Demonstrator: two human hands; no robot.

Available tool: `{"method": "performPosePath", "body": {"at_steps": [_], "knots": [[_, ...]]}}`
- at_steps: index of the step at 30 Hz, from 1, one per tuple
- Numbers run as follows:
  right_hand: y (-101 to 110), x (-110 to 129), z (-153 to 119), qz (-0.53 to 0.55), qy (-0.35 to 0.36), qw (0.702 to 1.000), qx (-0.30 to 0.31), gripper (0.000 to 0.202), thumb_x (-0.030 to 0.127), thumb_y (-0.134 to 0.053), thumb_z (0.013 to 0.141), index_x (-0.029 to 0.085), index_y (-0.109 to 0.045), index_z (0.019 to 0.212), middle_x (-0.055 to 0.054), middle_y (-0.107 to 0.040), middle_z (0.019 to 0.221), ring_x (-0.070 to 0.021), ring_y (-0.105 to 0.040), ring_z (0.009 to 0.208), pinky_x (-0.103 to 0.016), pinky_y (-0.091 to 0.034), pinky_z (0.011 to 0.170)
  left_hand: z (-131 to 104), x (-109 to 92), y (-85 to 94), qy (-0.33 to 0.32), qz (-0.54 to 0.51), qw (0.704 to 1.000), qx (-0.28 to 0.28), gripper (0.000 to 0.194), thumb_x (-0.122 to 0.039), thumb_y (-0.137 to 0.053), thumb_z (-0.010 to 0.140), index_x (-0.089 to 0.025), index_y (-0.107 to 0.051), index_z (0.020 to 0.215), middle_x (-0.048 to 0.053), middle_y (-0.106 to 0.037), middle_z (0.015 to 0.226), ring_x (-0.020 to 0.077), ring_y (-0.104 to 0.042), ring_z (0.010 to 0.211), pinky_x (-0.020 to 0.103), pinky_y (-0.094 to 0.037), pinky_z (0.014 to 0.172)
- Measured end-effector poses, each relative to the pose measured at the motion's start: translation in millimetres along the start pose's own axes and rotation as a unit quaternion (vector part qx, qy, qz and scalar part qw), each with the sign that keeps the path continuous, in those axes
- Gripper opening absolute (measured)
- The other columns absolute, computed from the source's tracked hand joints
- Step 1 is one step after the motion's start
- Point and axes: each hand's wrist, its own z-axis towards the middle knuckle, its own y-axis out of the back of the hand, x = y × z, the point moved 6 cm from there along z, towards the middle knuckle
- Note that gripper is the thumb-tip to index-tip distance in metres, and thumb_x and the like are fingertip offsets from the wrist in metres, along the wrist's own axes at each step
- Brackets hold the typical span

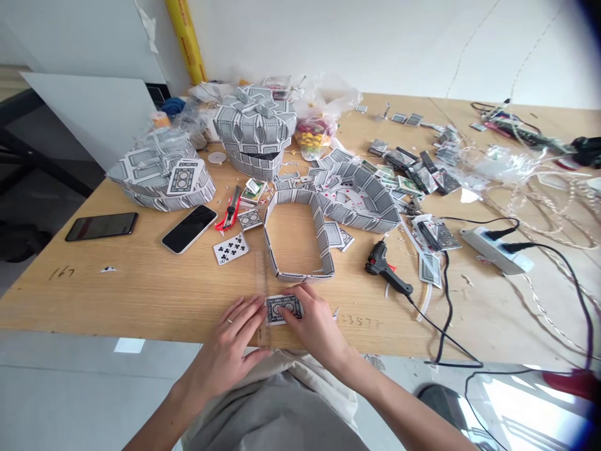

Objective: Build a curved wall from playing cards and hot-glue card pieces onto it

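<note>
Near the table's front edge lies a playing card (pixel 285 309), patterned back up. My right hand (pixel 319 322) grips it, thumb on its face and fingers at the far edge. A clear ruler (pixel 261 282) lies upright in view along the card's left edge. My left hand (pixel 235 338) rests flat with fingers spread, fingertips on the ruler; a ring is on one finger. Just beyond the card stands an open frame (pixel 327 250) of folded cards. The ten-pip-like club card (pixel 231 248) lies face up to the left.
Two phones (pixel 189 229) and a red cutter (pixel 230 210) lie left. A black glue gun (pixel 389 268) with its cable lies right, near a white power strip (pixel 496 250). Behind are a card-built box (pixel 256 122), a lidded one (pixel 162 172) and a card tray (pixel 361 219).
</note>
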Motion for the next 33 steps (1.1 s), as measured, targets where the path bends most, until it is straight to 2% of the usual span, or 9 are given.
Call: {"method": "performPosePath", "body": {"at_steps": [4,15,33], "knots": [[0.3,1.2,0.6,-0.011,0.004,1.0,0.005,0.023,0.011,-0.074,0.093,0.019,-0.072,0.114,-0.01,-0.074,0.116,-0.0282,-0.075,0.107,-0.038,-0.059,0.094,2.2,-2.6,-5.3,-0.003,0.003,1.0,-0.002,0.063,-0.044,-0.07,0.101,-0.014,-0.054,0.155,0.016,-0.06,0.159,0.0338,-0.057,0.148,0.052,-0.049,0.123],[-4.2,1.9,3.0,-0.036,-0.009,0.999,0.007,0.025,0.012,-0.078,0.091,0.018,-0.072,0.114,-0.011,-0.073,0.118,-0.0299,-0.076,0.104,-0.041,-0.059,0.092,2.4,-1.1,-5.0,-0.004,-0.002,1.0,0.01,0.06,-0.041,-0.07,0.101,-0.012,-0.056,0.152,0.016,-0.059,0.159,0.0334,-0.056,0.148,0.052,-0.047,0.124],[-2.4,4.3,5.2,-0.035,-0.019,0.999,0.024,0.023,0.01,-0.078,0.091,0.019,-0.071,0.111,-0.011,-0.072,0.117,-0.0293,-0.075,0.107,-0.039,-0.058,0.096,2.9,1.5,-5.9,-0.009,-0.018,1.0,0.016,0.063,-0.043,-0.069,0.102,-0.015,-0.053,0.156,0.015,-0.06,0.159,0.033,-0.055,0.149,0.053,-0.047,0.125]]}}
